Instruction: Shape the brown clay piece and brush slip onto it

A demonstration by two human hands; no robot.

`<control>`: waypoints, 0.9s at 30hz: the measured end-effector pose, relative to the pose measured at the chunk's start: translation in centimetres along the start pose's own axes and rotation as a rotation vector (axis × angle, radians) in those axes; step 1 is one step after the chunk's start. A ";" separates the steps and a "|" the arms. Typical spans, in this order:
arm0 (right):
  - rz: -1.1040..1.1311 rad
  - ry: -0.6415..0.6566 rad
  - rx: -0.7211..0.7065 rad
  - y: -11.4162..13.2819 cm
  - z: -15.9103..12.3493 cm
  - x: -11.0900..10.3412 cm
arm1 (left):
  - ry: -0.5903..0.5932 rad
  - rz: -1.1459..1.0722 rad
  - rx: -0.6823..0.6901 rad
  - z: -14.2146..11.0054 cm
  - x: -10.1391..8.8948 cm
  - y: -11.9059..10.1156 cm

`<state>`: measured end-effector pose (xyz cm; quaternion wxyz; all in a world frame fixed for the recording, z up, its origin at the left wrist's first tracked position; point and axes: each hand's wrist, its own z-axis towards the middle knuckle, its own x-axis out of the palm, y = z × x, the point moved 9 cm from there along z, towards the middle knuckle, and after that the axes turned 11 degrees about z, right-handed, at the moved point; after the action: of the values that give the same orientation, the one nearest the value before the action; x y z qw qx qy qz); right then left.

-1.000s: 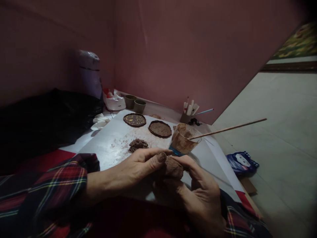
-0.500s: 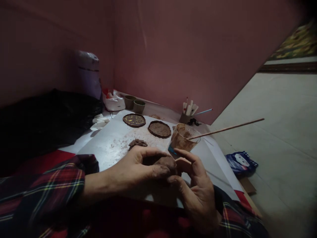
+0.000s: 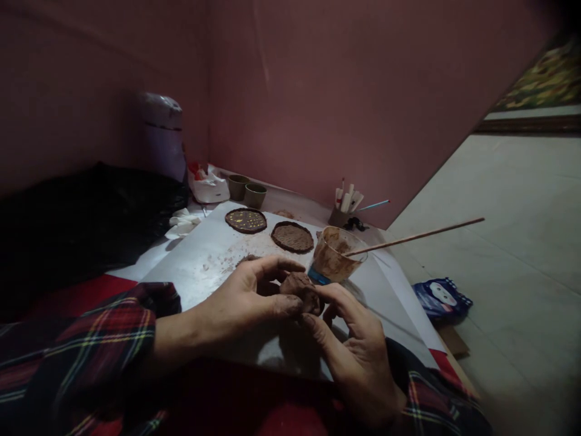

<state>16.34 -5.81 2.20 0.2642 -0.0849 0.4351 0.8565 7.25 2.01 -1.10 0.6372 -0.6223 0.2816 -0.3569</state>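
Both hands hold one lump of brown clay (image 3: pixel 299 287) above a white sheet (image 3: pixel 204 257). My left hand (image 3: pixel 247 300) curls round it from the left, thumb pressed on its lower side. My right hand (image 3: pixel 351 342) pinches it from below and the right with thumb and fingertips. Just behind the lump stands a clear cup (image 3: pixel 334 254) smeared with brown slip, a long wooden stick (image 3: pixel 417 235) leaning out of it to the right. Behind my left fingers a small heap of loose clay (image 3: pixel 247 260) shows only in part.
Two flat round clay discs (image 3: pixel 246 220) (image 3: pixel 293 237) lie further back on the sheet. Two small dark pots (image 3: pixel 247 191), a white bag (image 3: pixel 209 184), a grey jar (image 3: pixel 162 136) and a tool holder (image 3: pixel 347 206) stand by the pink wall. A blue packet (image 3: pixel 442 298) lies on the floor at the right.
The clay lump has been turned and worked between both hands. My left thumb has slid from the top of the lump to its underside, and my right fingers have closed in on it.
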 end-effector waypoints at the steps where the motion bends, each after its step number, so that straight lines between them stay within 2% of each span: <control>1: 0.007 0.009 -0.002 0.0 0.0 0.0 | -0.006 0.018 -0.003 0.0 -0.1 0.0; 11: 0.076 0.073 0.039 0.0 -0.4 0.4 | 0.019 -0.074 -0.014 -0.1 0.3 0.0; 20: 0.017 -0.031 0.036 -0.5 -0.2 -0.4 | -0.011 -0.082 -0.015 0.1 0.2 0.1; 27: -0.012 -0.011 -0.045 0.0 -0.3 -0.2 | -0.006 -0.048 0.008 0.1 0.3 -0.2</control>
<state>16.51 -6.14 2.11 0.2695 -0.0887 0.4140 0.8649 7.47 1.82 -0.84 0.6317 -0.6276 0.2634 -0.3711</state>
